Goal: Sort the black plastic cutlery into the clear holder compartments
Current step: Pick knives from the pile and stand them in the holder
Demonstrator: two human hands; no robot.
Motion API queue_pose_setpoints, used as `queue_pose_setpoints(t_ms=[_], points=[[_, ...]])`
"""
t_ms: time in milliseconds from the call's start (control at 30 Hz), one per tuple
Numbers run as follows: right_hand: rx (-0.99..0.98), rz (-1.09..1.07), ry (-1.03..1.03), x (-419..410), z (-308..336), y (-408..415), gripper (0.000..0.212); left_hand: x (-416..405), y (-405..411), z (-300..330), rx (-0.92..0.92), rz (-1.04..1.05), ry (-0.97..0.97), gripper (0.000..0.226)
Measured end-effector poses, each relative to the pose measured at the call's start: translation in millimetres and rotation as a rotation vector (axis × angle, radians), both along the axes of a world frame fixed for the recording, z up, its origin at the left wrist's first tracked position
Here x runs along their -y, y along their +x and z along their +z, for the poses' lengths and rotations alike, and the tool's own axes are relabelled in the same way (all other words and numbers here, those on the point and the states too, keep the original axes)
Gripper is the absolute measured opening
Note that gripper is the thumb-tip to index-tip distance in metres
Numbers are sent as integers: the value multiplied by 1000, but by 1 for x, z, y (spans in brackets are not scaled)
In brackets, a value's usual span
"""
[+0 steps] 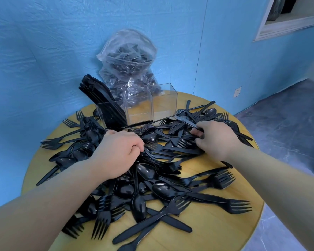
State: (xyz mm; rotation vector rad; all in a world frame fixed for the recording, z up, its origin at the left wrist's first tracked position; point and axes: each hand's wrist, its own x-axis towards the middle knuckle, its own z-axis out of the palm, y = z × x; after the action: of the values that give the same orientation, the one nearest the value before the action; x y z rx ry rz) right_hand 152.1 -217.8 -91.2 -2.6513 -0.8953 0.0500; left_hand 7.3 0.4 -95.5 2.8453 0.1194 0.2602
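A round wooden worktop (216, 232) sits against a blue wall, covered by a loose pile of black cutlery (152, 178): forks, spoons and knives, mixed and overlapping.

At the far left of the pile stands the clear holder (138, 109), three compartments in a row. Its left compartment is packed with black knives (105, 104) leaning left; the middle and right compartments look empty. Just behind the holder, a clear bag (129, 69) of more cutlery rests against the wall.

Your left hand (116, 153) lies on the pile near the holder, its grip curled closed; you cannot tell from here whether it holds a piece. Your right hand (216, 138), on the pile's right side, pinches a knife (187, 122) by one end, the rest pointing far and left toward the holder's right corner.
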Motion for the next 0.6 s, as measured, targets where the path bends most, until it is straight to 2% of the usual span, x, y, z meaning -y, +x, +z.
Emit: queue_pose_setpoints(t_ms=[167, 300, 400, 500, 600], points=[[-69, 72, -27, 2, 9, -12, 11, 0, 2, 1, 14, 8, -12, 43], [-219, 121, 5, 6, 14, -20, 16, 7, 12, 3, 15, 6, 24, 38], [-310, 83, 111, 9, 18, -19, 19, 14, 23, 4, -130, -23, 107, 41], [-206, 1, 153, 8, 18, -9, 22, 17, 30, 1, -250, -47, 156, 45], [-79, -108, 199, 8, 20, 3, 25, 16, 30, 2, -228, -62, 138, 45]])
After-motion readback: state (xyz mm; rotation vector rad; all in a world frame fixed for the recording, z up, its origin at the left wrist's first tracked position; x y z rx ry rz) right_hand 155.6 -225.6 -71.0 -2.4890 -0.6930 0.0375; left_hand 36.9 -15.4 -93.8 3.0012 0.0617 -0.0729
